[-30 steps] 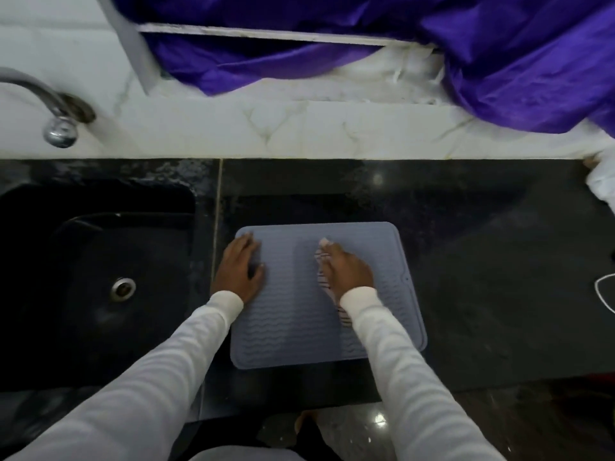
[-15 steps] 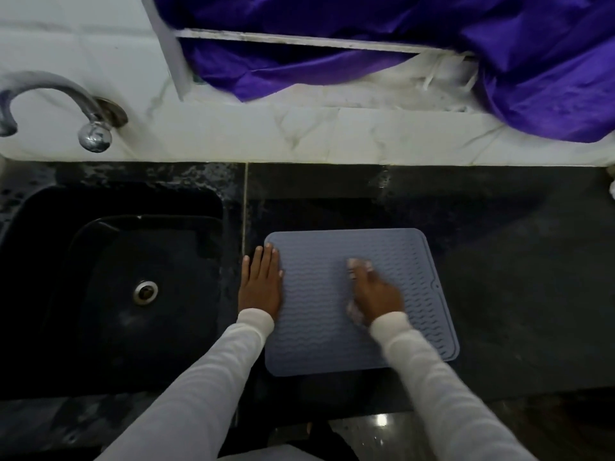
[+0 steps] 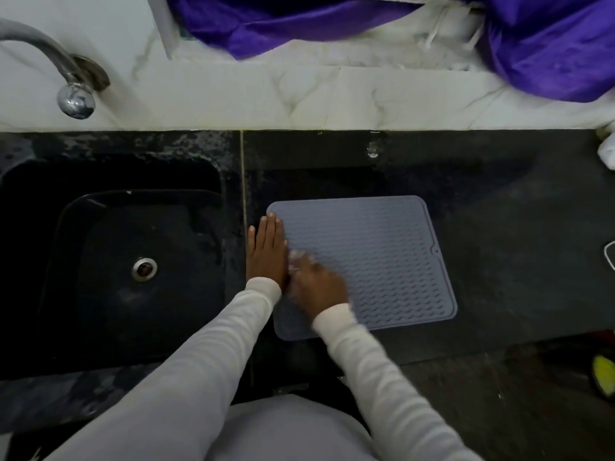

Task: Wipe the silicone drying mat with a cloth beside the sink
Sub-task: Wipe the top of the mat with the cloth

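Observation:
A grey silicone drying mat (image 3: 376, 257) with a wavy ribbed surface lies flat on the black counter, just right of the sink. My left hand (image 3: 266, 251) presses flat on the mat's left edge, fingers together and pointing away from me. My right hand (image 3: 319, 287) sits on the mat's near-left part, touching the left hand, blurred by motion. It is closed on a small pale cloth (image 3: 298, 259), of which only a bit shows past the fingertips.
A black sink (image 3: 100, 261) with a metal drain (image 3: 144, 268) lies left of the mat. A chrome tap (image 3: 71, 91) juts from the white marble wall. Purple fabric (image 3: 549, 44) hangs over the ledge at the back. A white object (image 3: 607, 151) sits at the far right.
My right hand has slid the cloth left and toward me across the mat, ending against the left hand. The left hand stays on the mat's left edge. The view has shifted left.

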`<state>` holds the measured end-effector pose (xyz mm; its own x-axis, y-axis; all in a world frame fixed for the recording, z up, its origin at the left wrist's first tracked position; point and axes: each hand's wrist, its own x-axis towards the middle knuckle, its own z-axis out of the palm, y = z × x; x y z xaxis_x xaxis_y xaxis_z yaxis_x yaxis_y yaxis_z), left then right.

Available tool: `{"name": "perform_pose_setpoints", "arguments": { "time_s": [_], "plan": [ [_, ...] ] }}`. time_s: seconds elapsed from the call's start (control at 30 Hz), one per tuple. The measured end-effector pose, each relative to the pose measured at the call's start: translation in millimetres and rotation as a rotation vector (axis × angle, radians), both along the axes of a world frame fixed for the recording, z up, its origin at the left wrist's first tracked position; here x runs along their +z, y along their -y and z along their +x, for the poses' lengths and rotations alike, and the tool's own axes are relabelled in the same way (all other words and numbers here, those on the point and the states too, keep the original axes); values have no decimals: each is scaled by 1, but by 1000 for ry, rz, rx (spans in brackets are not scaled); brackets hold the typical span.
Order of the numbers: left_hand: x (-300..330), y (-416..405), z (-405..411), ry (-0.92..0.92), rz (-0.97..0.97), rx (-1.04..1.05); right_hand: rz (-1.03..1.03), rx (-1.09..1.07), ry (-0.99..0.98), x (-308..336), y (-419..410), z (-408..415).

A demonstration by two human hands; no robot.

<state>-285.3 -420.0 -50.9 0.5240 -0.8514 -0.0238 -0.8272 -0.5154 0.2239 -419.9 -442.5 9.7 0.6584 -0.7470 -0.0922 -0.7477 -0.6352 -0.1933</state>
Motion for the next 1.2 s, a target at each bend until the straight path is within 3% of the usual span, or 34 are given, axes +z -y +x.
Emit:
{"name": "perform_pose_setpoints", "arguments": {
  "time_s": [0.1, 0.23, 0.4, 0.53, 0.67, 0.77, 0.87, 1.03, 1.2],
  "plan": [
    [-1, 1, 2, -6, 16, -10, 43, 7, -132, -14, -29, 10],
    [0, 0, 2, -31, 10, -30, -84, 79, -188, -23, -4, -30],
    [-3, -1, 4, -26, -32, -49, -101, -124, -289, -19, 73, -124],
    [-4, -1, 4, -8, -12, -43, -145, -293, -291, -1, 126, -190],
    [-2, 0, 1, -5, 4, -35, -80, -383, -316, 5, 142, -191],
    [1, 0, 1, 5, -15, -27, -66, -493, -134, 19, 130, -167],
    [0, -1, -1, 10, -10, -16, -45, -305, 39, 11, 69, -108],
    [0, 1, 1, -7, -11, -15, 133, 1, -93, -24, -50, -16],
    [-1, 0, 2, 0, 10, -38, -146, 113, -86, -30, -34, -53]
  ]
}}
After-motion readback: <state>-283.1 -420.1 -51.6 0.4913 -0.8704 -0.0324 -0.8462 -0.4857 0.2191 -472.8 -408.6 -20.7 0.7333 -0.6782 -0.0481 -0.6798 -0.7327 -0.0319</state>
